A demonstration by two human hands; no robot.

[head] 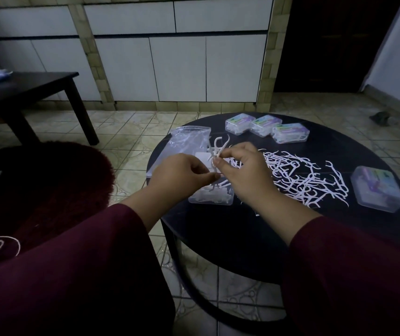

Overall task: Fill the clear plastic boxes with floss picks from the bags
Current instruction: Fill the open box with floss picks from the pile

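**Floss picks, boxes and bag on the table**

Loose white floss picks (298, 177) lie scattered in a heap. An open clear box (212, 196), part-filled with picks, sits left of the heap. Three closed, labelled boxes (266, 127) stand in a row behind. A fourth closed box (377, 189) lies right of the heap. A clear bag (184, 141), apparently near-empty, lies behind the open box.

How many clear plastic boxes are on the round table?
5: three closed boxes in a row at the far edge, one closed box at the right edge, one open box under the hands.
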